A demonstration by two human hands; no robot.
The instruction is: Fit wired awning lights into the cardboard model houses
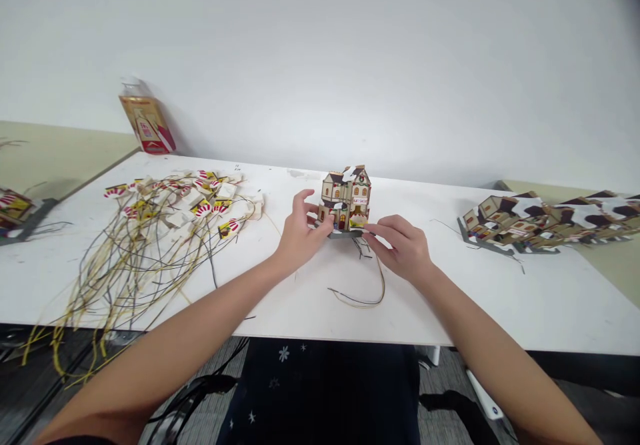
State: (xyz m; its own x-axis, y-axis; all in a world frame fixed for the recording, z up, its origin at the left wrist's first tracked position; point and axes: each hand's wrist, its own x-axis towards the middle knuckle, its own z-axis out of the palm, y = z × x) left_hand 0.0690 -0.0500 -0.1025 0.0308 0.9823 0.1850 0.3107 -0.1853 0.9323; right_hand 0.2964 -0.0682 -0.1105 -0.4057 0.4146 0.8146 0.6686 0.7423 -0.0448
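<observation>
Both of my forearms filled the bottom of the view, reaching over the white table (300, 311) to the little model house (346, 203). It stood upright between my hands, near the table's middle. My left hand (299, 235) pressed against its left side, thumb and fingers spread around the lower wall. My right hand (403, 246) sat at its base on the right, fingertips pinched together on the dark plate under it or on a lead there; I could not tell which. A thin wire (363, 296) curled from under the house towards me, just below my right hand. Well off to my left lay a heap of wired small parts (175, 208), and beyond it a leaning packet (147, 123). Well off to my right lay a row of finished houses (540, 221). I judged the wire the weak spot: a tug from my right hand could snag it and tip the house or pull the lead loose.
</observation>
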